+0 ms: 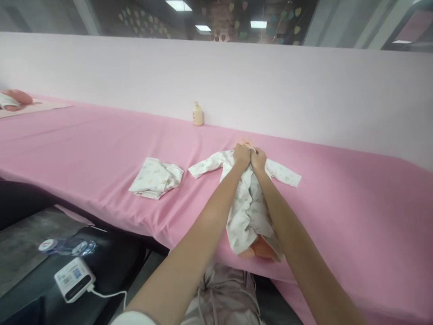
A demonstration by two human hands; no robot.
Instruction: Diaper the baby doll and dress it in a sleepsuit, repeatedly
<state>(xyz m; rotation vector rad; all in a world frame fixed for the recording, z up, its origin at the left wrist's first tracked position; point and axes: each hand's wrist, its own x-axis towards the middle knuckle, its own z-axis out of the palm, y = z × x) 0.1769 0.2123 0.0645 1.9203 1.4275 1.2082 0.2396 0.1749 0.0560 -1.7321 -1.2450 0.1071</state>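
A doll point(262, 249) lies on its back on the pink cloth, wearing a white patterned baby top point(241, 225) with both sleeves spread out sideways. At its collar, my left hand point(241, 154) is closed on the fabric. Right beside it, my right hand point(259, 159) pinches the other side of the collar, where a small white loop or edge shows between the two hands. The doll's head is mostly hidden behind my hands. Its lower body shows orange below the hem. To the left sits a folded white patterned garment point(157, 177), touched by neither hand.
A pump bottle point(197, 114) stands against the white wall point(216, 81). The pink-covered table point(101, 140) runs left to another doll point(18, 97) on a pale cloth. A black chair at lower left carries a plastic bottle point(69, 246) and a white device point(74, 280) with a cable.
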